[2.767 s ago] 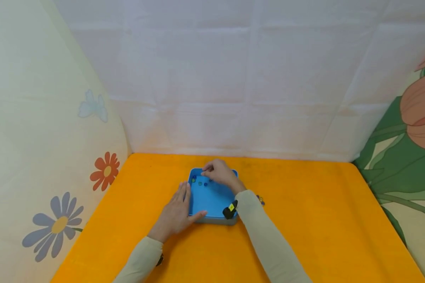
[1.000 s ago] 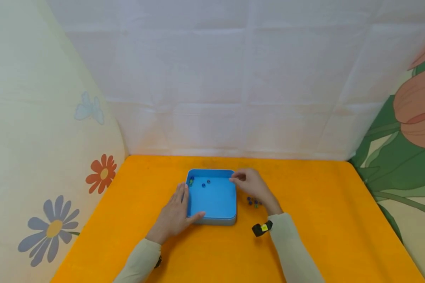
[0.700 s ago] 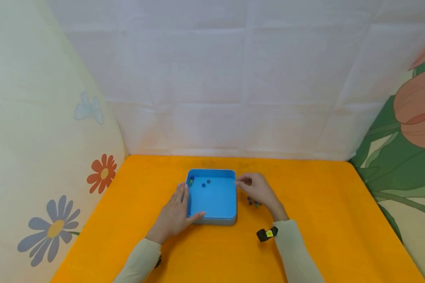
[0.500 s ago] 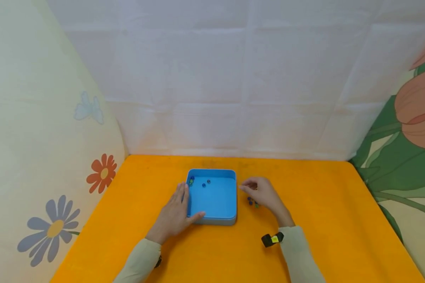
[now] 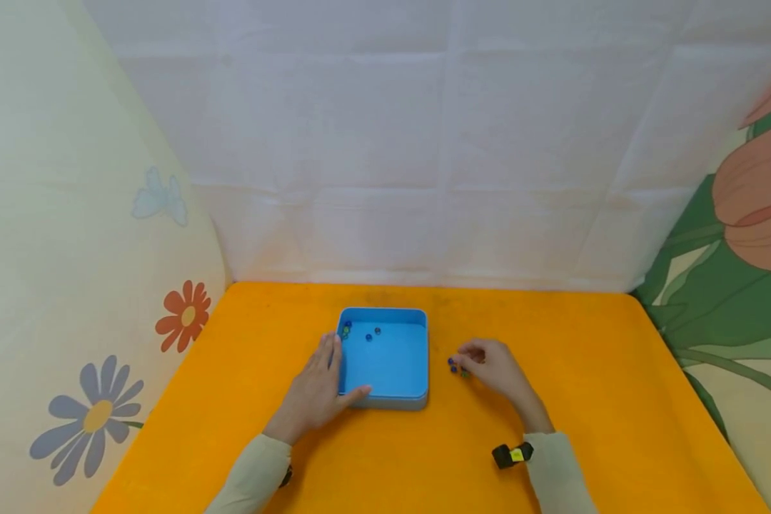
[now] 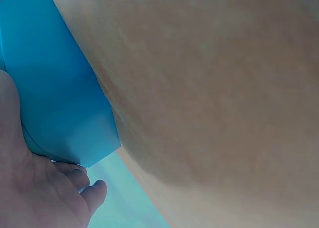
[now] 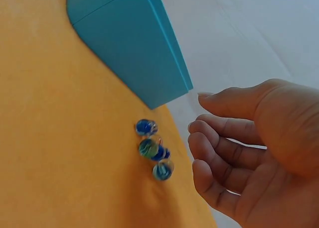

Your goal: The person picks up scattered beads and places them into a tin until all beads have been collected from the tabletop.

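A blue square box [image 5: 385,368] with low walls sits on the orange table. Several glass marbles lie inside it, among them a dark blue marble [image 5: 369,338] near the back left. My left hand [image 5: 315,391] rests against the box's left wall with straight fingers, its thumb at the front rim. Right of the box, my right hand [image 5: 497,368] is above a small cluster of marbles [image 7: 148,148], blue and green. Its fingers are loosely bent, thumb apart from the fingertips in the right wrist view, with nothing between them. It partly hides the cluster in the head view.
The orange table [image 5: 617,400] extends to both sides and in front of the box. A white sheet [image 5: 385,178] hangs behind its back edge. Flower-printed cloths stand at left and right.
My right hand has moved from over the box, rightward and nearer to me, down to the marbles beside it. Marbles inside the box have shifted slightly. My left hand stays in place.
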### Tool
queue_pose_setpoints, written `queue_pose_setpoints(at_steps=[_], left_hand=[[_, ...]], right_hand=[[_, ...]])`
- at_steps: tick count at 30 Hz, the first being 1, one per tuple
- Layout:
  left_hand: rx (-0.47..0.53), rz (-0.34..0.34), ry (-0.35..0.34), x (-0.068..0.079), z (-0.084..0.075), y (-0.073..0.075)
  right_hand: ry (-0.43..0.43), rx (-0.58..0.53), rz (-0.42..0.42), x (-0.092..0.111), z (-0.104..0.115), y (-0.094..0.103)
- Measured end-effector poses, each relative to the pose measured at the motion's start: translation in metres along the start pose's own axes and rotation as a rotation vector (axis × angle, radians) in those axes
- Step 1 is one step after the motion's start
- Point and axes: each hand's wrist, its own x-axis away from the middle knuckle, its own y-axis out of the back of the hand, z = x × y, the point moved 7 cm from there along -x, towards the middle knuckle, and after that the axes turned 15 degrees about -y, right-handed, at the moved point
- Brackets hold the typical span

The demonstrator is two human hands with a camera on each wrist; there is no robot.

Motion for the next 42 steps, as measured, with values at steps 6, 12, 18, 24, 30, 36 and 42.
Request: queue_pose_setpoints(at_steps=[6, 12, 18, 24, 30, 36, 42], left_hand=[[0.008, 0.010, 0.006, 0.001, 0.001, -0.001], [0.019, 0.022, 0.021, 0.003, 0.002, -0.002], [0.012, 0.017, 0.015, 0.002, 0.001, -0.001], [0.009, 0.018, 0.018, 0.001, 0.001, -0.001], [0.019, 0.024, 0.015, 0.000, 0.001, 0.000], [0.012, 0.016, 0.005, -0.001, 0.001, 0.001], [0.011, 0.022, 0.006, 0.000, 0.001, 0.000]], right_hand=[[-0.022, -0.005, -0.004, 0.005, -0.017, 0.000], [-0.048, -0.019, -0.021, 0.007, -0.030, 0.000], [-0.082, -0.014, -0.012, 0.007, -0.035, 0.000], [-0.097, 0.005, -0.015, 0.006, -0.040, 0.001], [-0.094, 0.033, -0.012, 0.002, -0.041, 0.002], [-0.077, 0.049, -0.001, -0.001, -0.040, 0.002], [-0.061, 0.059, 0.007, -0.001, -0.039, 0.001]])
